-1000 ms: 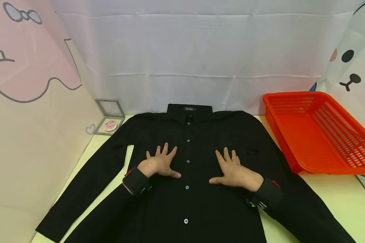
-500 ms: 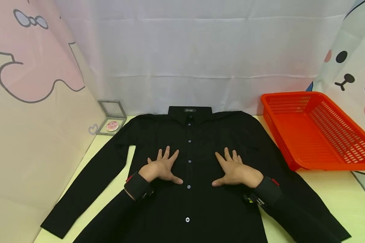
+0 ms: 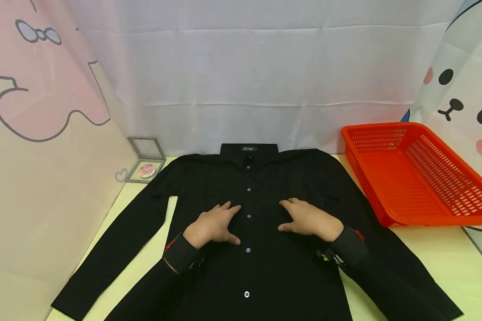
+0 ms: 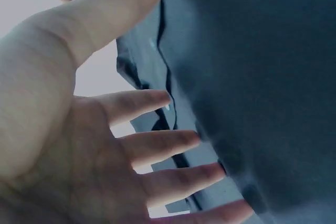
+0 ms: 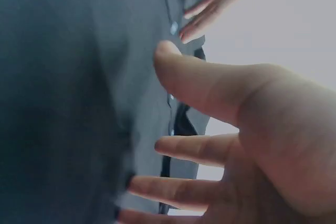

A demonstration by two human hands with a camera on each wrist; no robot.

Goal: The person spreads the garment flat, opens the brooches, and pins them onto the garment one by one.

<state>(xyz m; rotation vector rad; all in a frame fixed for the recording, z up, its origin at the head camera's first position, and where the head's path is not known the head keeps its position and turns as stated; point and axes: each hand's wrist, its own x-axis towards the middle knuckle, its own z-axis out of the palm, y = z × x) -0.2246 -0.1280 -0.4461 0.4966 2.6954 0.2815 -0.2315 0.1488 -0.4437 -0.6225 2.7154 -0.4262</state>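
A black button-up shirt (image 3: pixel 261 267) lies front side up, its collar at the far edge of the table and its buttons running down the middle. Over the left half of its chest is my left hand (image 3: pixel 213 225), with spread, extended fingers and nothing in them. My right hand (image 3: pixel 311 220) is over the other half, thumb apart from the fingers, likewise holding nothing. In the left wrist view the fingertips (image 4: pixel 184 139) come close to the dark cloth. The right wrist view has the fingers (image 5: pixel 178 190) beside the cloth too; whether they touch it is hard to tell.
An orange-red plastic basket (image 3: pixel 393 220) stands at the back right, near the shirt's sleeve. At the back left, a small open case (image 3: pixel 144 180) holds a round pink item (image 3: pixel 147 170). A white cloth backdrop (image 3: pixel 241 80) hangs behind the pale yellow table (image 3: pixel 438 254).
Both hands have risen somewhat from lying flat on the shirt, their fingers now drooping more and looking foreshortened. The head view has shifted slightly. The shirt stays laid out as before.
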